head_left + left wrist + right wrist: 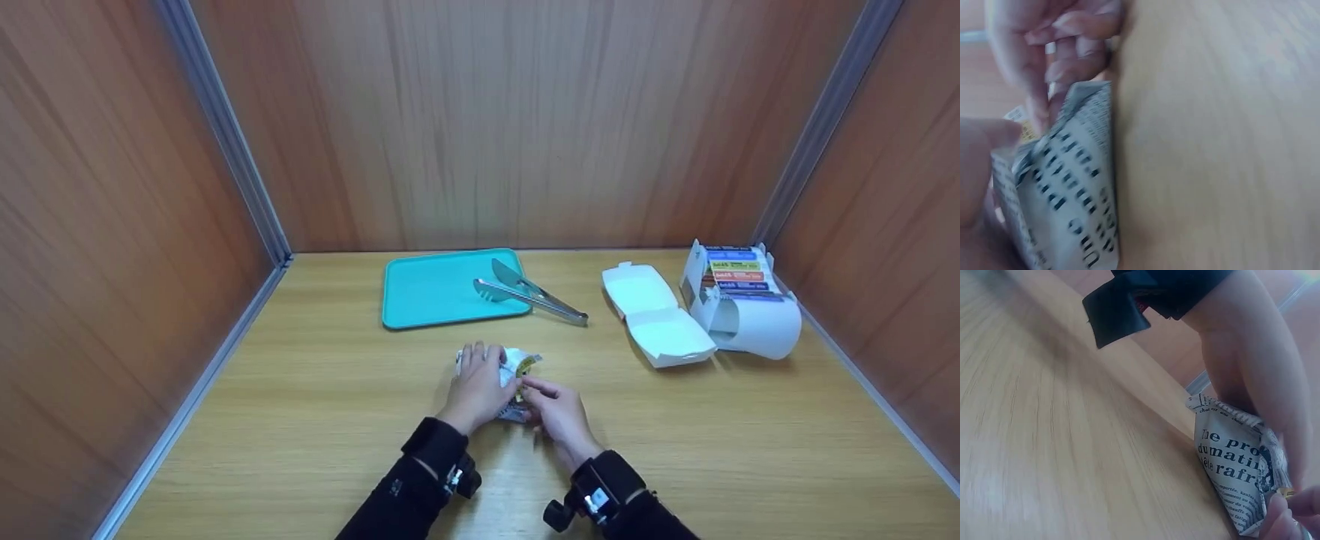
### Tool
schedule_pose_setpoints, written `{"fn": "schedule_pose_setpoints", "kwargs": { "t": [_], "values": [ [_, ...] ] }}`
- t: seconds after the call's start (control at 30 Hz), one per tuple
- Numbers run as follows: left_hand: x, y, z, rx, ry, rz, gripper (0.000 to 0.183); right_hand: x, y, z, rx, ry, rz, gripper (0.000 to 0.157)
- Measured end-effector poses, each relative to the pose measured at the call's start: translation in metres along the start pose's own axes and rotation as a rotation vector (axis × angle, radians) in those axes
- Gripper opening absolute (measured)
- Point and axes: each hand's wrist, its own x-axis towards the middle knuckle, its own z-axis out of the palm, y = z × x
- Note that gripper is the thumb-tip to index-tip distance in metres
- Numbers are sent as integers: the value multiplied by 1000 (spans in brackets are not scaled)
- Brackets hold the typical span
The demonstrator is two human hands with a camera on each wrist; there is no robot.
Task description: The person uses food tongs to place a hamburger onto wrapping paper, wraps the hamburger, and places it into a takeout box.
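Note:
A bundle in newsprint-patterned wrapping paper [1075, 191] stands on the table near the front; its contents are hidden. My left hand [476, 386] holds it from the left, fingers over its top and thumb on the near side. From the right, my right hand [559, 416] pinches the paper at the folded end. A small yellow printed patch [1286, 492] shows by the right fingertips, and yellow also appears along the paper's edge in the head view. In the right wrist view, the folded paper [1227, 455] carries large black print.
Behind the bundle lies a turquoise tray [427, 289], with metal tongs [551, 302] resting across its right edge. An unfolded white takeaway box [667, 326] lies to the right. Beside it stands a white holder [757, 322] with colourful printed strips. Wood panels enclose the table.

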Motion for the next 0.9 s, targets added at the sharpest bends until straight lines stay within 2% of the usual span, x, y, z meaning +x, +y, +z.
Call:
{"fn": "schedule_pose_setpoints", "kwargs": {
  "t": [0.17, 0.3, 0.57, 0.77, 0.83, 0.9],
  "values": [
    [3, 3, 7, 60, 34, -53, 32, 0, 3, 0, -14, -17, -10, 41],
    [4, 3, 9, 75, 37, -62, 31, 5, 2, 0, -84, -25, 15, 44],
    [4, 3, 8, 67, 32, -32, 30, 12, 2, -3, -264, -60, 36, 47],
    [3, 1, 5, 57, 21, -26, 33, 18, 0, -7, -319, -106, 70, 42],
    [3, 0, 5, 55, 18, -34, 34, 20, -1, -8, -322, -90, 67, 37],
    [4, 1, 5, 55, 11, -45, 34, 21, -1, -8, -352, -17, 1, 31]
  ]
}}
